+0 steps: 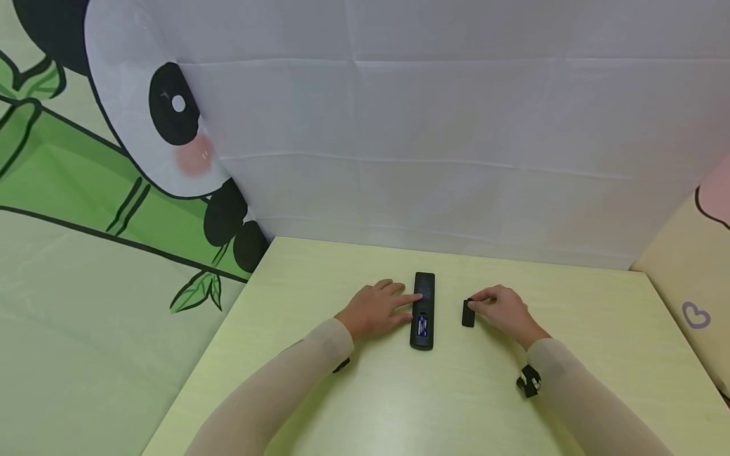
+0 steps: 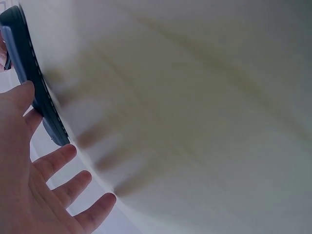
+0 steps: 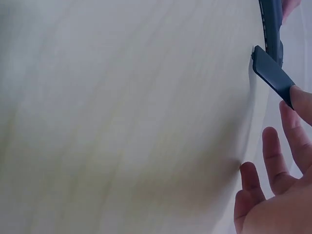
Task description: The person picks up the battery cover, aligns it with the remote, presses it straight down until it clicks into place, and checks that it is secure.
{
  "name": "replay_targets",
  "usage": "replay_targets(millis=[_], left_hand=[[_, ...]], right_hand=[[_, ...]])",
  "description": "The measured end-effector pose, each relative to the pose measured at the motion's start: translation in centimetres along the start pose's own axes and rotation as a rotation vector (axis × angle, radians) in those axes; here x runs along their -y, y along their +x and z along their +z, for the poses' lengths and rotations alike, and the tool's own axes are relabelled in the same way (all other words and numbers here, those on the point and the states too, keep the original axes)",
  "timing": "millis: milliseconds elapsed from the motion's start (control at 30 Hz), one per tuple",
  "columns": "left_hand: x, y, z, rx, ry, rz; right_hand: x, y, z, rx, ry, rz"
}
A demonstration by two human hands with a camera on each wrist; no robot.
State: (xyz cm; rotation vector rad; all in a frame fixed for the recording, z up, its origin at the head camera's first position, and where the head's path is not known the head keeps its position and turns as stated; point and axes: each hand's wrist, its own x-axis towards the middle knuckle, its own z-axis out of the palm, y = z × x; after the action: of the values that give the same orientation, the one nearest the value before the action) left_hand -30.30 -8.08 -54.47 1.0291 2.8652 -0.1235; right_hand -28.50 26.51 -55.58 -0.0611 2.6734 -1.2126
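Observation:
A black remote control lies lengthwise on the table, its open battery compartment facing up with blue batteries inside. My left hand is spread at its left side: the index fingertip rests on the remote and the thumb touches its near left edge. In the left wrist view the other fingers extend past the remote's end. To the right of the remote, my right hand pinches a small black battery cover by one end between thumb and index finger. The right wrist view shows the cover tilted, its remaining fingers loosely bent.
The pale yellow table meets a white cloth backdrop at its far edge. A panda and bamboo print hangs at the left, and a cream panel with a heart stands along the right side. Dark wrist cameras sit under the sleeves.

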Motion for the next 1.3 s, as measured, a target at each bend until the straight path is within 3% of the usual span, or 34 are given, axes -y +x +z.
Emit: replay_targets(millis=[700, 1300], left_hand=[[0.6, -0.3, 0.5, 0.008, -0.007, -0.003], [0.7, -0.3, 0.6, 0.013, -0.007, 0.003]], right_hand=[[0.5, -0.7, 0.4, 0.009, 0.148, 0.016], [1.1, -0.5, 0.8, 0.002, 0.148, -0.003]])
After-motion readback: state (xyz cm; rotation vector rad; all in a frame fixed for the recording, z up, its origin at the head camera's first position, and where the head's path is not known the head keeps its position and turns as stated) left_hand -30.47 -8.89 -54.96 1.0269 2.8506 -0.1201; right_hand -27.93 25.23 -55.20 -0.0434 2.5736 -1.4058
